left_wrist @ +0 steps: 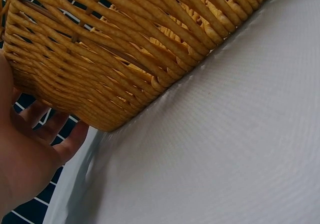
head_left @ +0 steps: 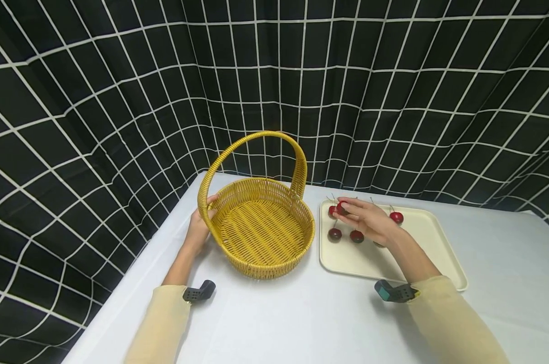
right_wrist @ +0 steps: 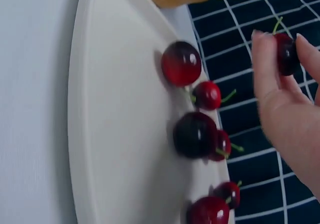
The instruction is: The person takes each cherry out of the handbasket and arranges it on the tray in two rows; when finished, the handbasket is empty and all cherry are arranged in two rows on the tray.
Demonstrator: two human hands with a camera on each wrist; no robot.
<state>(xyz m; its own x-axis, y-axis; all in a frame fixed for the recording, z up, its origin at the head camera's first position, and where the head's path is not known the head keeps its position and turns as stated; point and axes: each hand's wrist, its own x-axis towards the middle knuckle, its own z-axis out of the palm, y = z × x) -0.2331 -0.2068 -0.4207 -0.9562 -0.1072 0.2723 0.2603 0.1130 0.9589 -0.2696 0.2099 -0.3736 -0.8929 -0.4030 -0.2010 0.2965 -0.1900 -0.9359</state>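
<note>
A yellow wicker basket [head_left: 262,270] with a tall arched handle stands on the table, and no contents show inside it. My left hand [head_left: 199,227] holds the basket's left side near the foot of the handle; the left wrist view shows its fingers bent against the woven wall [left_wrist: 75,73]. Above the cream tray [head_left: 347,263], my right hand [head_left: 370,220] pinches a dark red cherry [right_wrist: 287,53] with a green stem between thumb and fingers. Several more cherries [head_left: 334,234] lie on the tray under and around that hand, some partly hidden by it.
The tray sits right of the basket with a narrow strip of white tablecloth [head_left: 279,313] between them. Another cherry [head_left: 396,217] lies near the tray's back edge. A black curtain with white grid lines [head_left: 329,91] hangs behind and to the left of the table.
</note>
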